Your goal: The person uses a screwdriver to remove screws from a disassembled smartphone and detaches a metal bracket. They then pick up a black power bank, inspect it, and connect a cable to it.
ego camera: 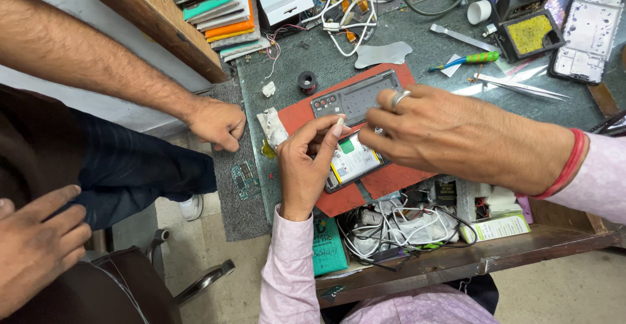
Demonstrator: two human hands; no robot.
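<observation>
Bench: our crowded repair table (pixel 417 56), red mat (pixel 391 180).
Hands: left hand (pixel 306 161) steadies opened phone (pixel 355 157); right hand (pixel 443 135) pinches inside.
Risk: a slip could tear something.

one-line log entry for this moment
left hand: steadies opened phone | right hand: fingertips on phone | under: red mat | bystander fist on bench

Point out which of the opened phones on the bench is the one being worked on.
The opened phone on the red mat, under both hands, left hand and right hand. The other phone frame lies untouched at the bench's far right corner.
</observation>
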